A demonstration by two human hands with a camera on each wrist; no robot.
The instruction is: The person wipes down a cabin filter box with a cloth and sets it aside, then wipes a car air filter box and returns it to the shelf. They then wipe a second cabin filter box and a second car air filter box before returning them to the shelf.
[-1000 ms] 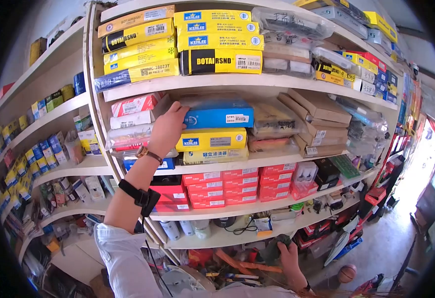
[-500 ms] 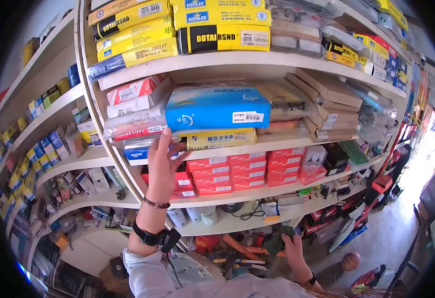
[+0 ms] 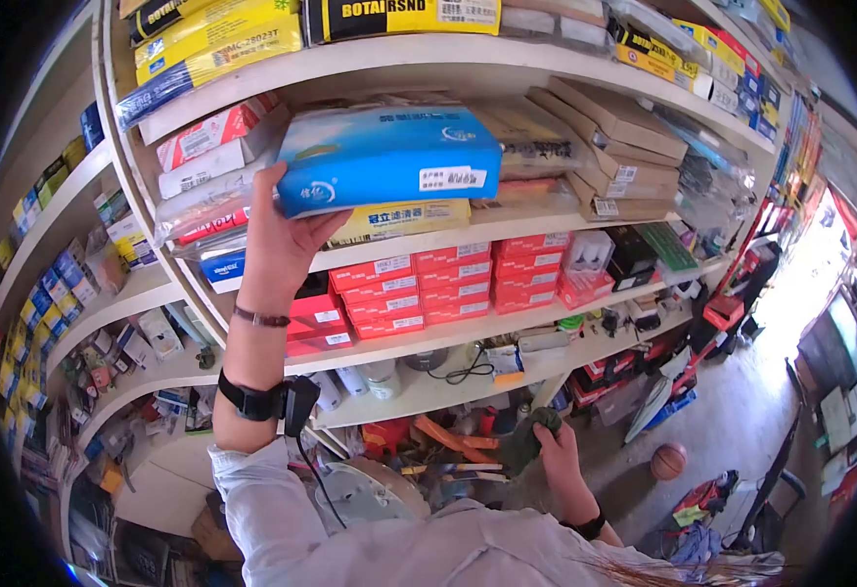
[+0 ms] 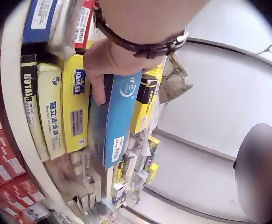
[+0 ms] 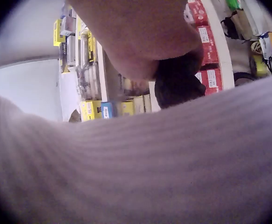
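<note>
A blue cardboard box (image 3: 389, 157) with a white label sticks out over the front of a shelf stack in the head view. My left hand (image 3: 287, 235) grips its left end, thumb up at the corner and fingers underneath. From the left wrist view, the hand (image 4: 103, 63) is at one end of the blue box (image 4: 119, 116), beside a yellow KENLEE box (image 4: 75, 107). Lower down, my right hand (image 3: 561, 460) holds a crumpled dark green cloth (image 3: 518, 445). A pale ribbed sleeve (image 5: 140, 158) covers much of the right wrist view.
Yellow filter boxes (image 3: 414, 217) lie under the blue box. Red-and-white boxes (image 3: 208, 137) stand to its left, brown cartons (image 3: 624, 147) to its right. The upper shelf edge (image 3: 370, 57) runs above; red boxes (image 3: 438, 284) fill the shelf below. A basketball (image 3: 668, 460) lies on the floor.
My left hand has gone from the blue box's top to below it, then up to grip its left end. The box has come forward out of the stack. The right hand keeps the cloth.
</note>
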